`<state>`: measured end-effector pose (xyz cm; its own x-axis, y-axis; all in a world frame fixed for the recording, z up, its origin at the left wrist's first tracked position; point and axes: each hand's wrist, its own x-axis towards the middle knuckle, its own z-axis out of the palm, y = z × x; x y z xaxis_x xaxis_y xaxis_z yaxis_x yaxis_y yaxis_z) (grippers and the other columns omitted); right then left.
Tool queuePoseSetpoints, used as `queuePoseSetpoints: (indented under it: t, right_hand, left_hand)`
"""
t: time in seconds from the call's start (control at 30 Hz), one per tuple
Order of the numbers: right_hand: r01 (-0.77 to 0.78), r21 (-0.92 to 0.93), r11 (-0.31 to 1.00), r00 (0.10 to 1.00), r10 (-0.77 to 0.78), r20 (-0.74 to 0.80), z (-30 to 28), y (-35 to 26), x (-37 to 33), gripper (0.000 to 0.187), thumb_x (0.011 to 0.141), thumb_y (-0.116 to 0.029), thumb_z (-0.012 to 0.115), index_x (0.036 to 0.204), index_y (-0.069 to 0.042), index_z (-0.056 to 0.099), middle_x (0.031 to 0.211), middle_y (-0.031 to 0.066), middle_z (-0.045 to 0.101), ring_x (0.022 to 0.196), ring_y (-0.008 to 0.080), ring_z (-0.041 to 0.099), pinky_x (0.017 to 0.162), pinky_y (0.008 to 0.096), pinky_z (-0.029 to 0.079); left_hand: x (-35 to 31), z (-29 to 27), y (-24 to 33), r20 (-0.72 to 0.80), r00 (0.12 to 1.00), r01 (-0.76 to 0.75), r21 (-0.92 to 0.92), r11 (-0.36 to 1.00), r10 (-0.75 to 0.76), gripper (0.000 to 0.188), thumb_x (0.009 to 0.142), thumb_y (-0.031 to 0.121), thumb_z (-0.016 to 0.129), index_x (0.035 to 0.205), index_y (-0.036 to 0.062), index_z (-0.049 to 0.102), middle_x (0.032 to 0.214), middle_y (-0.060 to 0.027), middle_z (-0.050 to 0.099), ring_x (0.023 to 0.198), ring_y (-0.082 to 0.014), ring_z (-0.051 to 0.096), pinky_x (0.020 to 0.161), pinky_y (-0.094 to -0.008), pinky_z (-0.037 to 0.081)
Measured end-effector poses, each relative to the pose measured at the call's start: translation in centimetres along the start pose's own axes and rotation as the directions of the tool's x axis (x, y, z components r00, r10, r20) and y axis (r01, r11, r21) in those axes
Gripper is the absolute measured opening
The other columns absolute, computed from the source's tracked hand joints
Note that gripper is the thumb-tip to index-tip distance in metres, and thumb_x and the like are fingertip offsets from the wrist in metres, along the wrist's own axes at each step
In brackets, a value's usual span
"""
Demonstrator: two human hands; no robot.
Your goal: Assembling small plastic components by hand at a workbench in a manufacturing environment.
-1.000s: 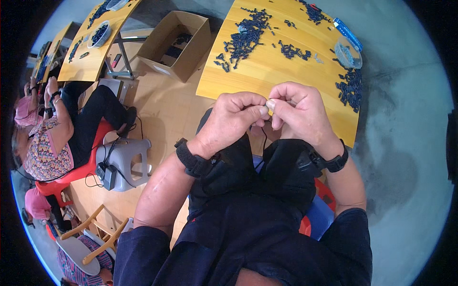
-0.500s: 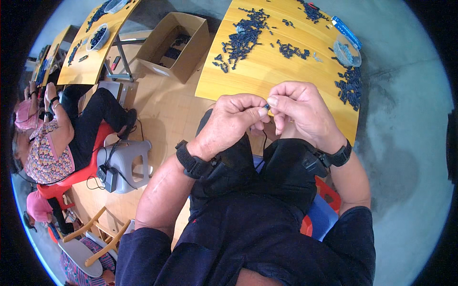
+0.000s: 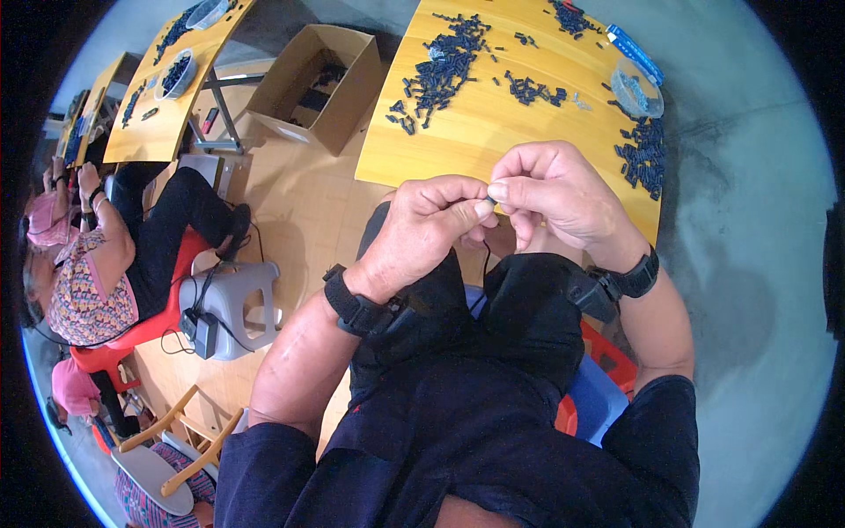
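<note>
Just beyond the near edge of the yellow table point(image 3: 440, 158), over my lap, my two hands meet at the fingertips. Thumb and index finger of my left hand point(image 3: 418, 224) pinch a small dark part point(image 3: 490, 200), mostly covered by the fingers. My right hand point(image 3: 563, 202) is closed at the same part, thumb and index finger pressed on its other end. On the tabletop lie a large heap of small black parts point(image 3: 449, 75), a smaller cluster point(image 3: 533, 91) and a dense pile point(image 3: 641, 157) along the right edge. The exact kind of part is too small to tell.
A clear plastic tub point(image 3: 650, 104) and a blue box point(image 3: 635, 55) sit at the table's right edge. An open cardboard box point(image 3: 339, 123) stands on the floor left of it. Further left are a grey stool point(image 3: 231, 308), a seated person point(image 3: 92, 290) and another table point(image 3: 145, 141).
My right wrist and forearm have shifted slightly to the right. Both hands keep their pinch at the dark part, and the view has moved a little.
</note>
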<state>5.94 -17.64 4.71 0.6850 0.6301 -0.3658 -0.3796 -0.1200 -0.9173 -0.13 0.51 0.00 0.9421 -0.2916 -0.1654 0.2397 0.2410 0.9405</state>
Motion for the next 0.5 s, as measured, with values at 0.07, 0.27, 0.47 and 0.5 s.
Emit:
queuePoseSetpoints:
  t: [0.07,0.27,0.47,0.5]
  right_hand:
    - [-0.013,-0.001,1.0,0.999,0.013,-0.032,0.1,-0.2,0.0,0.016,0.087,-0.013,0.063,0.081,0.001,0.059,0.061,0.0003,0.055,0.046,0.0068,0.054,0.044,0.0212,0.047]
    - [-0.003,0.114,0.994,0.997,0.011,-0.075,0.5,0.7,0.0,0.015,0.087,-0.012,0.063,0.081,0.0,0.057,0.062,0.0014,0.056,0.043,0.0081,0.054,0.041,0.0229,0.048]
    - [-0.017,0.216,0.976,0.994,0.039,-0.099,0.8,0.9,-0.1,0.016,0.087,-0.013,0.064,0.081,0.0,0.056,0.062,0.0036,0.057,0.042,0.0097,0.055,0.039,0.0239,0.05]
    - [-0.016,0.215,0.977,0.994,0.038,-0.1,0.7,1.0,-0.1,0.016,0.087,-0.013,0.064,0.081,0.0,0.056,0.062,0.0036,0.057,0.042,0.0097,0.055,0.039,0.0239,0.05]
  left_hand:
    - [0.2,-0.2,-0.3,-0.014,0.999,-0.048,0.027,0.998,0.048,0.013,0.09,0.008,0.06,0.098,0.0005,0.067,0.084,-0.0019,0.065,0.074,-0.0085,0.059,0.069,-0.0219,0.048]
    - [0.5,-0.2,-1.2,-0.05,0.973,-0.221,0.06,0.973,0.224,0.012,0.084,0.002,0.064,0.095,0.0007,0.069,0.098,-0.0069,0.062,0.093,-0.0137,0.057,0.081,-0.0255,0.046]
    - [0.5,0.0,-1.1,-0.088,0.967,-0.23,0.106,0.967,0.24,0.013,0.083,0.002,0.064,0.095,0.0008,0.069,0.11,-0.0118,0.059,0.106,-0.0176,0.054,0.086,-0.0269,0.045]
    - [0.5,0.1,-0.9,-0.084,0.959,-0.258,0.137,0.956,0.271,0.013,0.083,0.002,0.064,0.095,0.0008,0.069,0.113,-0.013,0.058,0.11,-0.0185,0.053,0.087,-0.027,0.045]
